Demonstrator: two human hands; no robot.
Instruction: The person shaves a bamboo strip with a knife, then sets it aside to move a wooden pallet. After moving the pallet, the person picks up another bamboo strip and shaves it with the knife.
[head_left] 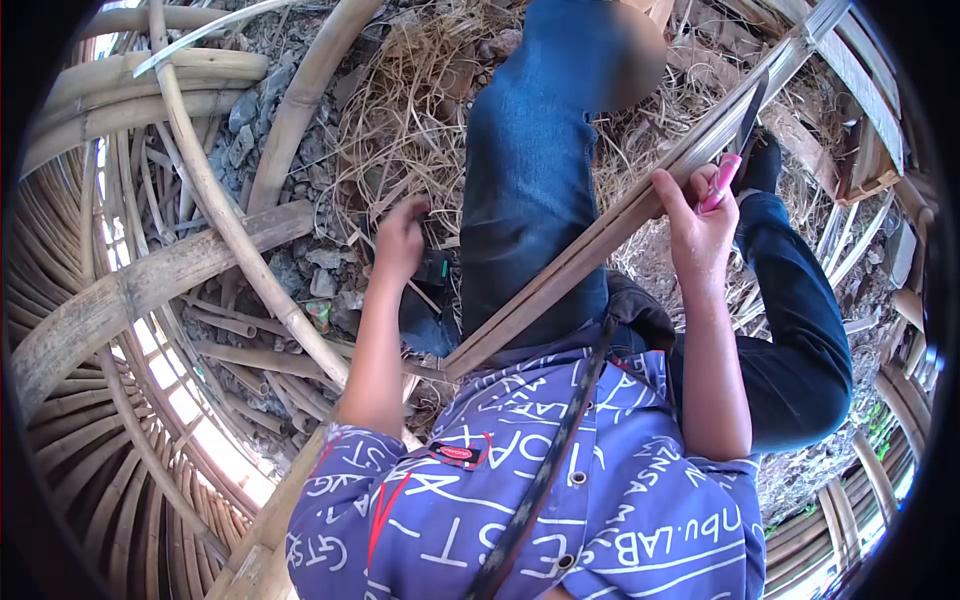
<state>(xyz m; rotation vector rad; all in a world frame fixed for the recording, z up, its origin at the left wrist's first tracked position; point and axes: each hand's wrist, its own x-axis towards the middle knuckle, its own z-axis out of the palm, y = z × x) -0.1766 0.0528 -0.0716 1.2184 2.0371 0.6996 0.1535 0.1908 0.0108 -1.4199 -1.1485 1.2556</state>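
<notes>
In the head view, the bamboo strips (600, 235) run as one long bundle on a diagonal, from near the person's waist at lower left up to the upper right edge, lying across the jeans-clad lap (530, 190). The hand on the picture's right side, taken as the right hand (700, 215), is clenched around a pink-handled knife (735, 150), whose dark blade points up along the strips and lies against them, so the cutting edge follows the bundle's long axis. The left hand (400, 240) is curled with the fingers bent, just beside the knee and apart from the strips; whether it grips anything I cannot tell. The right hand is plainly the nearer one. Around lie thick bamboo poles (150, 280), dry straw (400, 110) and stones.
</notes>
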